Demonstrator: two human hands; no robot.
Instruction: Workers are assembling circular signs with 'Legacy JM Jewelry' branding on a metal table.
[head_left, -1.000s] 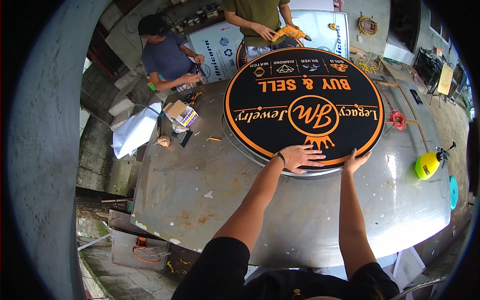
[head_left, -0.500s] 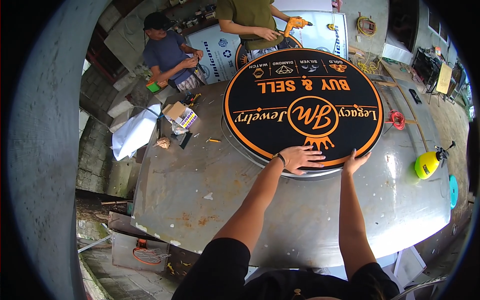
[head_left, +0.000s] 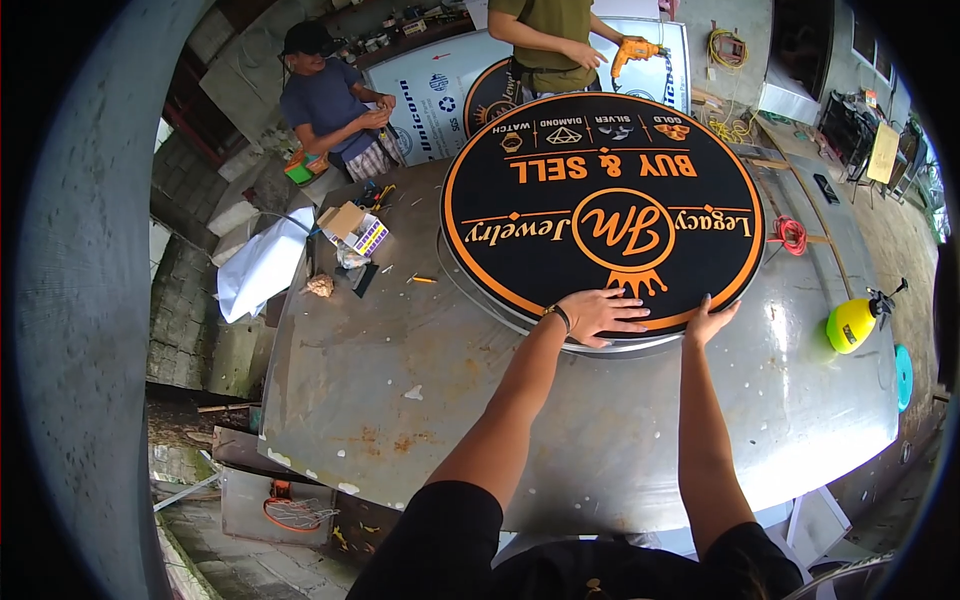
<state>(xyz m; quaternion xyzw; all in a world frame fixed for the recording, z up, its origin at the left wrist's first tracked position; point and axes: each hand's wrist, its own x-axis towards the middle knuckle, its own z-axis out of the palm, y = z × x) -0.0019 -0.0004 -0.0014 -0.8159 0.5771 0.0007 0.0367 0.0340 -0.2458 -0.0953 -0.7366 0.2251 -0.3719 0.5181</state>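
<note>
A large round sign (head_left: 560, 240), black with an orange border and orange and cream lettering, lies upside down to me on a metal table. A pale side rim shows under its near left edge. My left hand (head_left: 598, 316), with a band on the wrist, rests flat on the sign's near face below a crown emblem, fingers spread. At the near right edge my right hand (head_left: 710, 322) cups the rim, its thumb up on the face and its fingers along the side. The underside is hidden.
On the metal table (head_left: 350, 400) are an opened box (head_left: 352, 228), a pencil (head_left: 423, 279), a red cable coil (head_left: 790, 236), a yellow spray bottle (head_left: 850, 325) and a phone (head_left: 826, 188). Across it, one person (head_left: 335, 110) handles something small; another holds an orange drill (head_left: 635, 55).
The person with the drill has shifted right and lowered the drill slightly. My hands keep their places on the sign; the whole view has shifted a little.
</note>
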